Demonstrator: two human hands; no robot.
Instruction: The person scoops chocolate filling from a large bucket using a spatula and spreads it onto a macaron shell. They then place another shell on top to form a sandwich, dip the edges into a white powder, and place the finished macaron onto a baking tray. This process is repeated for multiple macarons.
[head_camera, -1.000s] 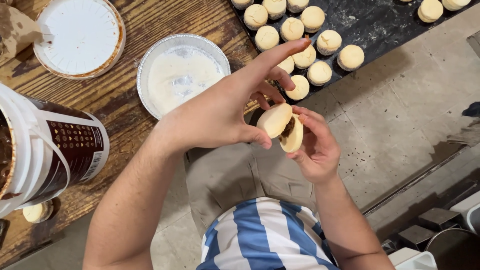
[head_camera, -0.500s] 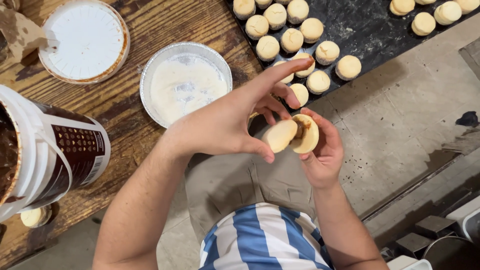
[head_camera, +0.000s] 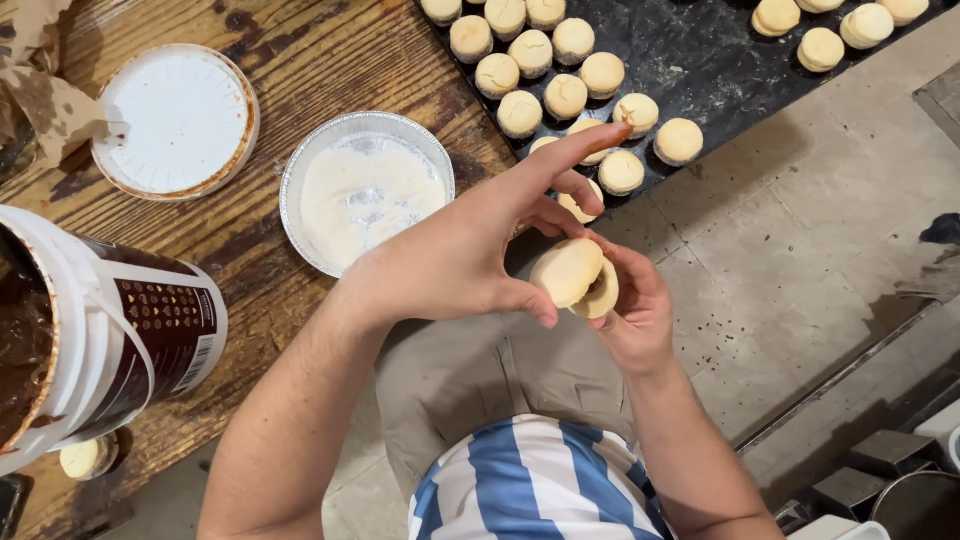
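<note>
While both hands meet above the person's lap, the pale round sandwich cookie (head_camera: 575, 276) sits pinched between them, just off the edge of the wooden table (head_camera: 300, 60). Left hand (head_camera: 470, 250): thumb and curled fingers closed on the cookie's upper disc, index finger stretched out straight toward the tray. Right hand (head_camera: 632, 312): cupped under the cookie, fingers closed around the lower disc. The two discs sit slightly offset, a thin brown seam showing between them.

Dark flat baking tray (head_camera: 700, 60) lies at the table's far side, holding rows of plain round cookies (head_camera: 565, 97); a few more sit in its upper right corner. Round foil dish of white powder (head_camera: 365, 190) is just left of the left hand, on the table. White round plastic lid (head_camera: 175, 120) with a brown-smeared rim lies further left, apart from the dish. White plastic bucket of brown spread (head_camera: 100, 340) stands at the left edge, tilted toward the camera. One stray pale cookie (head_camera: 85, 458) lies beside the bucket's base. Crumpled brown paper (head_camera: 50, 90) sits at the top left corner.

Below the hands: grey trousers and a blue-and-white striped shirt (head_camera: 530, 480).
</note>
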